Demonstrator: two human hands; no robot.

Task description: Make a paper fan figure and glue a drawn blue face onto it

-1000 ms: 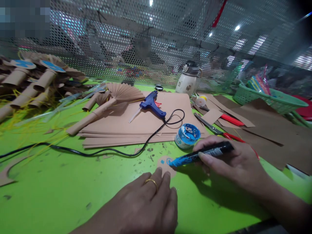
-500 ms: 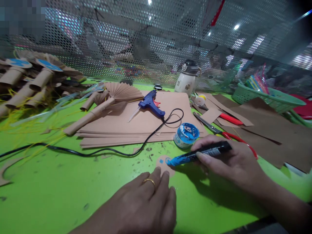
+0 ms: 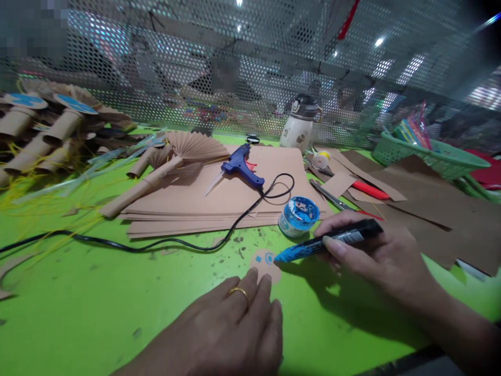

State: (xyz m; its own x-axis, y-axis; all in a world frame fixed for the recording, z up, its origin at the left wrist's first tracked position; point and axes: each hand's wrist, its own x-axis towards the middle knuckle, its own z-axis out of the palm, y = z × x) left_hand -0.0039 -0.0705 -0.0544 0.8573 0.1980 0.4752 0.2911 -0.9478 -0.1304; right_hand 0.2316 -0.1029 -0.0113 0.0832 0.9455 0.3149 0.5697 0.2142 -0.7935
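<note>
My right hand [image 3: 364, 256] is closed around a black marker [image 3: 332, 241] whose front end is smeared with blue paint. Its tip hovers by the right edge of a small round brown paper disc [image 3: 268, 271], which bears a blue dot and a blue ring with a mark inside. With fingers stretched out, my left hand [image 3: 235, 324] presses the disc flat on the green table [image 3: 97, 303]; a gold ring sits on one finger. Just behind the disc stands an open jar of blue paint [image 3: 298, 216].
A blue glue gun [image 3: 242, 167] lies on stacked brown paper [image 3: 176, 203], its black cord [image 3: 156, 244] crossing the table. Paper fans [image 3: 195, 143] and tubes are piled left. Scissors [image 3: 332, 197], a white bottle [image 3: 300, 122] and a green basket [image 3: 426, 156] stand or lie toward the right.
My right hand has drawn the marker a little to the right, off the blue ring. The ring now shows a mark within it. My left hand stays on the disc.
</note>
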